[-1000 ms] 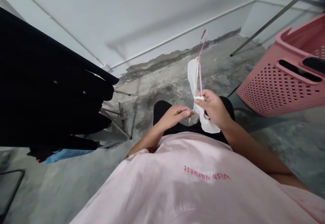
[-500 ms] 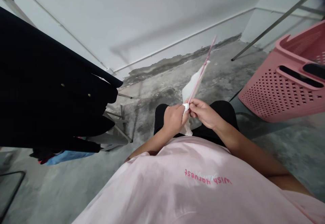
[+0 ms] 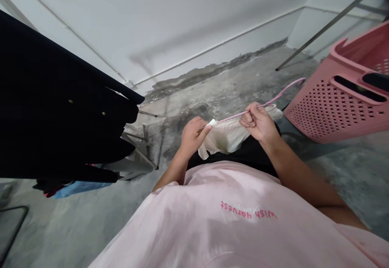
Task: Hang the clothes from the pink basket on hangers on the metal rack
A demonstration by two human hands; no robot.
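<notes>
Over my lap lies a thin white cloth (image 3: 227,136) with a yellowish-green patch on it. My left hand (image 3: 194,135) pinches its white corner between thumb and fingers. A pink cord (image 3: 281,93) comes out of the cloth there and runs to the right along its upper edge. My right hand (image 3: 257,122) is closed on the cord, and the cord's free end curves up beyond it. The cloth's right end shows behind my right hand.
Dark garments (image 3: 67,110) hang at the left, with a blue cloth (image 3: 80,187) below them. A pink perforated basket (image 3: 343,106) stands at the right. A metal leg (image 3: 328,26) slants behind it.
My hands have moved apart, the right one sliding away to the right with the cord. The cloth and cord, earlier pointing up and away, now stretch sideways across my lap.
</notes>
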